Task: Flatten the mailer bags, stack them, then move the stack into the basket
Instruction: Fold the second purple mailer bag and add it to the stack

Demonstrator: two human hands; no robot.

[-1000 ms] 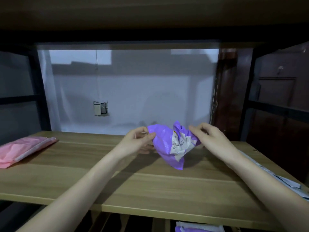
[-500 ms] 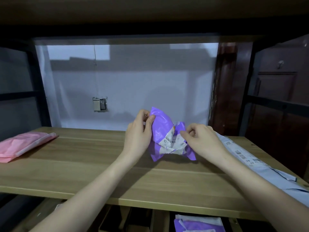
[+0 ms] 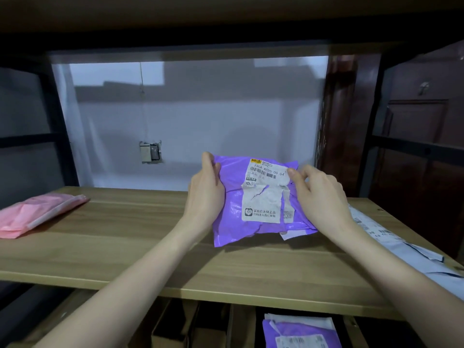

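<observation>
the purple mailer bag [image 3: 253, 197] was held up just above the wooden shelf [image 3: 125, 237], its torn label [image 3: 266, 192] facing me. i judged the label could rip further if i pulled the sides apart hard, and the slick film could slide loose, since only the edges were gripped. my left hand [image 3: 206, 194] pinched the bag's left edge, thumb in front. my right hand [image 3: 319, 194] pinched the right edge near the top, fingers curled.
</observation>
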